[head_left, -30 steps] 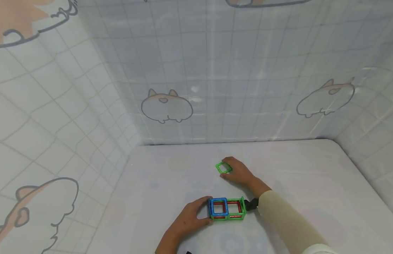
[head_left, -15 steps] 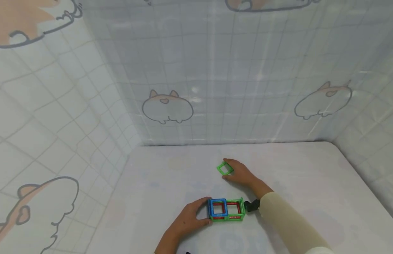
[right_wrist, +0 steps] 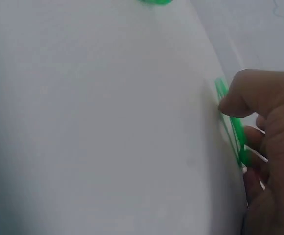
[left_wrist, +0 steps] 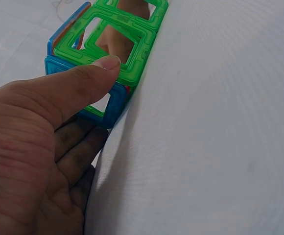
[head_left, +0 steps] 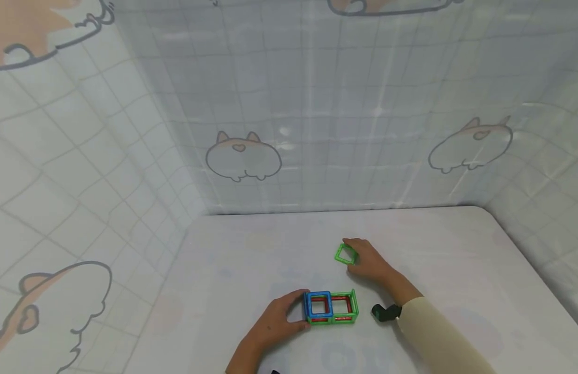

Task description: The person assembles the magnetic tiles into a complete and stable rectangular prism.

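My left hand (head_left: 277,321) grips the left end of a low box built from magnetic tiles (head_left: 331,305). Blue, green and red square frames make up the box; a blue one lies on top at the left. In the left wrist view the thumb presses a green tile (left_wrist: 143,61) of its side, while the other fingers reach behind the blue end. Farther back and to the right, my right hand (head_left: 372,264) pinches a single green square magnetic tile (head_left: 337,252) between thumb and fingers. The right wrist view shows this tile edge-on, close over the table.
A white cloth (head_left: 251,259) with faint prints covers the table. Light gridded curtains with cartoon animals (head_left: 244,156) enclose the back and sides. A black wrist-camera part (head_left: 386,312) juts from the right sleeve (head_left: 438,332), right of the tile box.
My right hand has moved right and slightly nearer with the green tile, and the black wrist part has swung away from the box. The left hand and the box stay almost in place.
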The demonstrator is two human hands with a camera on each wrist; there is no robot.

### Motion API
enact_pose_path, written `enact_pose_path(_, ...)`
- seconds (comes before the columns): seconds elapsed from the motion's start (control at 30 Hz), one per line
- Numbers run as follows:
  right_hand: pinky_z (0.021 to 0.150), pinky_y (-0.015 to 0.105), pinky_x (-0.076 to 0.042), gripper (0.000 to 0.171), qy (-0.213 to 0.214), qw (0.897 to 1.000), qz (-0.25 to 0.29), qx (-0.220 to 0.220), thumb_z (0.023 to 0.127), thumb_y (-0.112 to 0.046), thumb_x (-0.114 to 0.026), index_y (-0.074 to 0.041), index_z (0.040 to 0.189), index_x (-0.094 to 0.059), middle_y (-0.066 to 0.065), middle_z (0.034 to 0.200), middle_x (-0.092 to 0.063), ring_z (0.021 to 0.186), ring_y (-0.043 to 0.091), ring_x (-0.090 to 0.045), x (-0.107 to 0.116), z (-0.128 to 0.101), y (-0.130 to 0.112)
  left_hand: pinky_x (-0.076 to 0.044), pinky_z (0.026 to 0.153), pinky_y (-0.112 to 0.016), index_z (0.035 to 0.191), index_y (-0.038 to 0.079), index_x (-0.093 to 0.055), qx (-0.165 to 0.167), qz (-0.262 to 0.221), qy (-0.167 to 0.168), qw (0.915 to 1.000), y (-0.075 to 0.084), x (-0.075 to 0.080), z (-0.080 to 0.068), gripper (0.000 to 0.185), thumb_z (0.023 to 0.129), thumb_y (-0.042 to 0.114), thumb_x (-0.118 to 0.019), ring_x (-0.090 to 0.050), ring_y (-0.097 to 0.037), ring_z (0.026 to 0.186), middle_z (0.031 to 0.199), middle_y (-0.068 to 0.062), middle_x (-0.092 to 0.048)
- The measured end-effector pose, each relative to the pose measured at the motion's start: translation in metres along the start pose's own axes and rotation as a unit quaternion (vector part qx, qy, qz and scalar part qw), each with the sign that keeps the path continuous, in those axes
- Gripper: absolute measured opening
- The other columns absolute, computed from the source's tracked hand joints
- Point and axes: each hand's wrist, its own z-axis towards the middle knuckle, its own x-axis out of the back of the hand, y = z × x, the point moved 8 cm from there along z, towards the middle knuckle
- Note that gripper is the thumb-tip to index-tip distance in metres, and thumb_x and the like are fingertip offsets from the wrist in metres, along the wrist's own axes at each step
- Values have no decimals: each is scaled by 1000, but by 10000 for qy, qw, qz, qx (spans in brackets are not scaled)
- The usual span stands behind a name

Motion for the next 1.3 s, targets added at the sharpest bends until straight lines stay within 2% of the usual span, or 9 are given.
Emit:
enact_pose_path(0.17,110,58,-40,71,279,9993,-235,61,78,-17,-71,-5,145,-50,16,143,-54,133,38,-44,8,-16,7,-39,115,-50,145,34,-49,118,-4,-5,9999,-1,0,0,75,79,49,-80,-45,-21,140,147,10,-52)
enact_pose_path(0.33,105,56,-45,67,512,9974,-494,-144,84,-33,-78,0,138,-55,20,135,-54,125,39,-48,16,-24,15,-38,116,-50,145,36,-49,207,-146,-34,9997,-2,-2,2,74,79,50,-81,-44,-20,141,147,11,-51)
enact_pose_path(0.63,97,50,-51,57,416,9971,-373,-526,79,-37,-82,-2,121,-66,11,113,-61,105,28,-58,19,-24,21,-37,116,-52,144,37,-49,345,-210,-50,9992,-3,-4,3,74,78,50,-81,-43,-21,141,148,10,-51)
enact_pose_path(0.83,95,48,-53,56,358,9969,-223,-659,76,-37,-84,-3,116,-67,6,108,-63,102,24,-59,25,-31,19,-36,117,-52,145,38,-48,317,-257,-41,9992,-1,-1,3,74,79,50,-80,-42,-22,142,149,9,-50)
enact_pose_path(1.07,87,41,-55,52,505,9966,265,-599,74,-37,-86,-8,113,-68,1,107,-65,97,18,-59,36,-50,2,-34,117,-52,145,39,-47,314,-256,-26,9992,-3,0,3,75,79,50,-80,-41,-23,143,150,9,-49)
enact_pose_path(1.2,83,38,-56,48,553,9963,647,-148,73,-32,-88,-12,112,-68,1,106,-66,96,18,-59,45,-63,-24,-34,117,-53,146,37,-47,321,-237,-24,9992,-2,0,4,76,79,48,-81,-41,-24,143,150,8,-49)
enact_pose_path(1.3,81,37,-56,47,407,9954,849,162,74,-29,-88,-13,113,-67,3,107,-66,96,21,-59,47,-72,-42,-35,117,-53,146,37,-47,375,-237,-43,9990,-2,-1,4,76,79,48,-81,-40,-24,143,150,8,-49)
